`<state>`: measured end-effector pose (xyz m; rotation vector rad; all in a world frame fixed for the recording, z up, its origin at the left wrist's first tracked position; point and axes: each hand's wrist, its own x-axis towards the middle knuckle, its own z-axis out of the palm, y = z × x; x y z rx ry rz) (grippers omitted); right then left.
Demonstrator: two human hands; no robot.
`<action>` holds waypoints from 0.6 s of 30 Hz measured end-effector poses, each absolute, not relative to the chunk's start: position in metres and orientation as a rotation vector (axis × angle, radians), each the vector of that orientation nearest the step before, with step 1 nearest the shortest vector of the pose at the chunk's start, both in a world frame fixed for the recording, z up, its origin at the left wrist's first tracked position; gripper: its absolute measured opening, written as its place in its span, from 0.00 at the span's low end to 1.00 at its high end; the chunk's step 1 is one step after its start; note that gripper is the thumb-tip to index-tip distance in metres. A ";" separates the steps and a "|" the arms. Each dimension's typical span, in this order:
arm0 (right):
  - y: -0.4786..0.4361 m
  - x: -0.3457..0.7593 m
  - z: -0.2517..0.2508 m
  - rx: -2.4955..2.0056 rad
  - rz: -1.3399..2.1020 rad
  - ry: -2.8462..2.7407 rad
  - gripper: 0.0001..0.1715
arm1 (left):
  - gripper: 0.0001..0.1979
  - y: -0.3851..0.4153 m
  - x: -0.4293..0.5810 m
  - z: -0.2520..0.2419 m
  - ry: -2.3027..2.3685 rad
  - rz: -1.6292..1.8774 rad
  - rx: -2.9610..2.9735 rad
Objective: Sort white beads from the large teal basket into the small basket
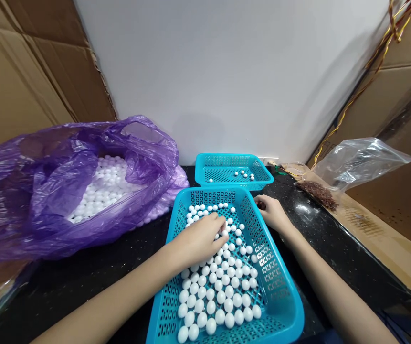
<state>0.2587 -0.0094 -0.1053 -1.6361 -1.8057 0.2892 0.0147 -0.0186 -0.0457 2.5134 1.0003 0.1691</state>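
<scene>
A blue perforated plastic basket [280, 286] lies in front of me on a black countertop, with several small white balls [219, 291] spread over its floor. My left hand [201, 239] reaches into the basket, its fingers curled and pinched among the balls near the middle. My right hand [271, 212] rests on the basket's far right rim, its fingers bent over the edge. A second, smaller blue basket [262, 171] sits behind the first and holds a few white balls.
A large purple plastic bag [47, 200] full of white balls lies open at the left. A clear plastic bag [359, 160] and a heap of brown bits [320, 193] lie at the right. Cardboard stands on both sides, with a white wall behind.
</scene>
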 end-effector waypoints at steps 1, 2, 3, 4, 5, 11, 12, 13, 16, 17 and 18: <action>-0.010 0.258 -0.105 -1.642 0.281 -1.803 0.08 | 0.09 -0.018 0.015 -0.047 1.003 0.169 2.521; -0.010 0.258 -0.105 -1.644 0.273 -1.804 0.09 | 0.10 -0.018 0.015 -0.047 1.005 0.166 2.528; -0.010 0.257 -0.105 -1.645 0.266 -1.807 0.10 | 0.10 -0.018 0.015 -0.047 1.009 0.159 2.535; -0.011 0.257 -0.104 -1.645 0.260 -1.813 0.11 | 0.10 -0.017 0.016 -0.047 1.014 0.152 2.542; -0.011 0.256 -0.104 -1.645 0.255 -1.820 0.11 | 0.10 -0.017 0.016 -0.047 1.018 0.143 2.547; -0.013 0.253 -0.100 -1.668 0.232 -1.847 0.09 | 0.12 -0.020 0.019 -0.046 1.036 0.103 2.572; -0.013 0.253 -0.100 -1.673 0.228 -1.843 0.09 | 0.12 -0.021 0.019 -0.046 1.038 0.094 2.578; -0.013 0.253 -0.099 -1.677 0.226 -1.838 0.09 | 0.12 -0.022 0.019 -0.046 1.040 0.086 2.585; -0.013 0.252 -0.099 -1.692 0.235 -1.811 0.08 | 0.12 -0.023 0.019 -0.045 1.046 0.068 2.606; -0.013 0.252 -0.099 -1.696 0.241 -1.800 0.08 | 0.12 -0.023 0.019 -0.045 1.049 0.068 2.608; -0.013 0.253 -0.099 -1.699 0.247 -1.788 0.09 | 0.12 -0.023 0.020 -0.045 1.052 0.068 2.610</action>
